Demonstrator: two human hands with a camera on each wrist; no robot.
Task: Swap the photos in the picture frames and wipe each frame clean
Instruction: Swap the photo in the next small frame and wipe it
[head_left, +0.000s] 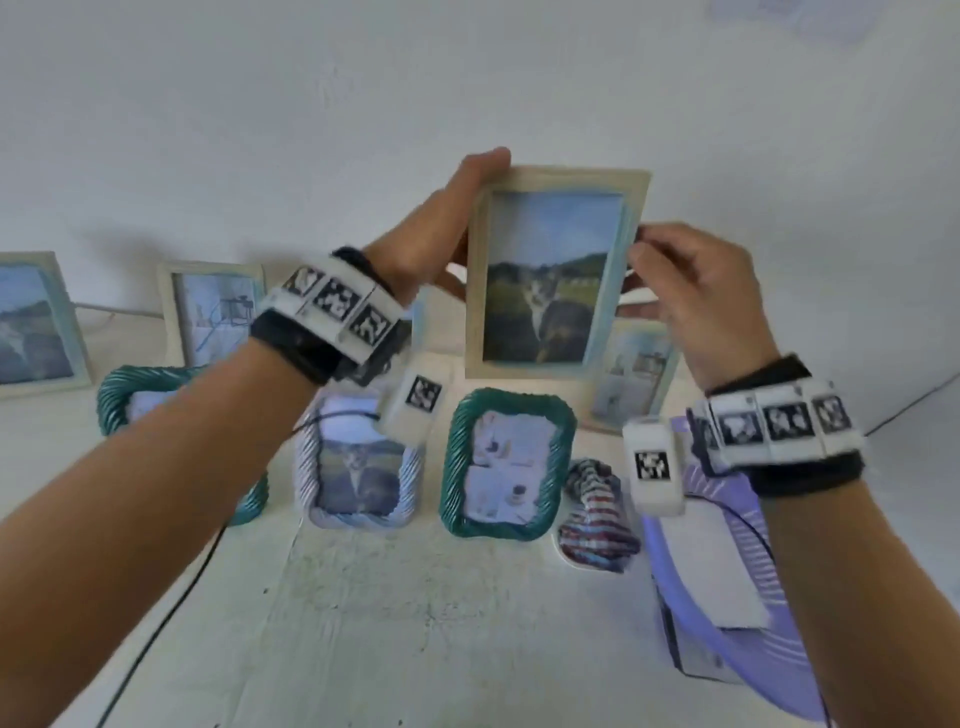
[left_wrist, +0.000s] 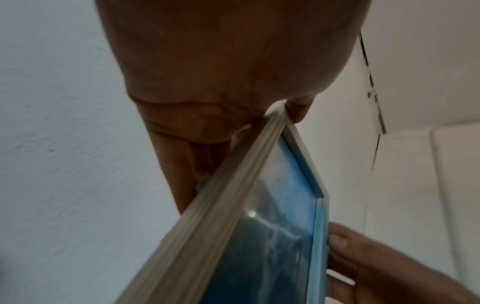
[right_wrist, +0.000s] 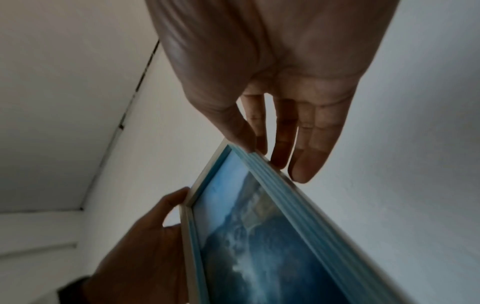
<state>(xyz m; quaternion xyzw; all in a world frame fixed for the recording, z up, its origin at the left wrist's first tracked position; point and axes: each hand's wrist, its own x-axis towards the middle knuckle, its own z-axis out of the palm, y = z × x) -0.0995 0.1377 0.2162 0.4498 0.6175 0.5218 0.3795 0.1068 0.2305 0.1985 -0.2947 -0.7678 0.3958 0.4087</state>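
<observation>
A cream frame with a pale blue inner edge (head_left: 566, 179) hangs upright in the air above the table, its cat-in-landscape photo facing me. My left hand (head_left: 467, 218) grips its left edge, thumb at the top left corner and fingers behind. My right hand (head_left: 644, 244) pinches the right edge, thumb in front and fingers at the back. The left wrist view shows the frame (left_wrist: 233, 226) edge-on below the left palm (left_wrist: 221, 82), with the right hand (left_wrist: 376, 267) beside it. In the right wrist view the right thumb (right_wrist: 233, 127) sits on the frame (right_wrist: 272, 236) opposite the left hand (right_wrist: 137, 246).
On the white table stand a teal rope frame (head_left: 506, 462), a lavender rope frame (head_left: 358, 462) and another teal one (head_left: 135, 389) behind my left arm. Cream frames (head_left: 213, 306) line the wall. A striped cloth (head_left: 595, 514) and a lavender frame lying flat (head_left: 727, 571) are at the right.
</observation>
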